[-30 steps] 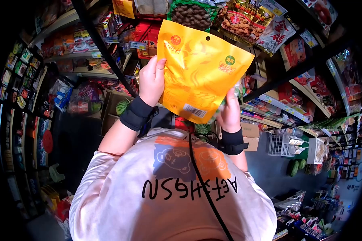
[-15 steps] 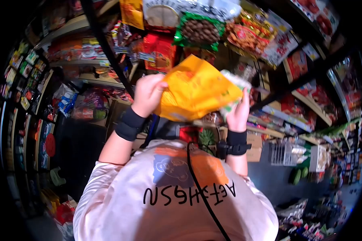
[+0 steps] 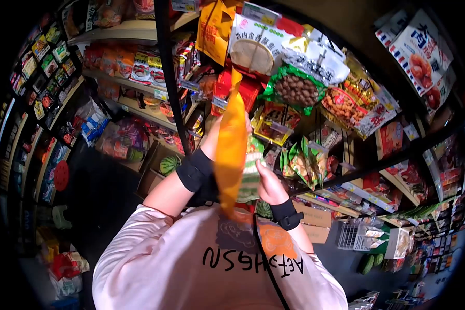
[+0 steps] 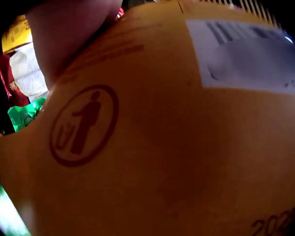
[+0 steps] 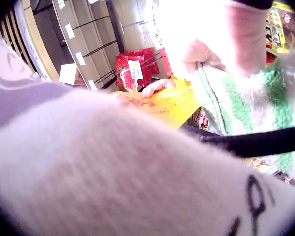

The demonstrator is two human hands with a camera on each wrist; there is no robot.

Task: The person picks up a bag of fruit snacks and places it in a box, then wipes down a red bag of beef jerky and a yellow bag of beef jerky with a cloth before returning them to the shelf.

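Note:
My left hand (image 3: pixel 210 140) grips a yellow snack bag (image 3: pixel 230 150), which is seen edge-on in the head view and partly covers the hand. In the left wrist view the bag's printed back (image 4: pixel 152 147) fills most of the picture, with a white barcode label at its upper right. My right hand (image 3: pixel 271 185) holds a fluffy green-and-white striped cloth (image 3: pixel 251 178) just right of the bag. In the right wrist view the cloth (image 5: pixel 236 101) hangs beneath the right hand (image 5: pixel 226 39), and left-hand fingers (image 5: pixel 158 88) curl over the bag's edge.
Hanging snack packs face me: a green-edged bag (image 3: pixel 297 89), a nut bag (image 3: pixel 349 106), a red pack (image 3: pixel 235 93) and a yellow bag (image 3: pixel 214 31). A black post (image 3: pixel 171 77) stands at left, a dark bar crosses at right. Cardboard boxes (image 3: pixel 312 222) and a watermelon (image 3: pixel 169 165) lie below.
The yellow bag has turned from flat-on, held between both hands, to edge-on in the left hand. The right hand has come off it and lowered with the cloth. The view has shifted.

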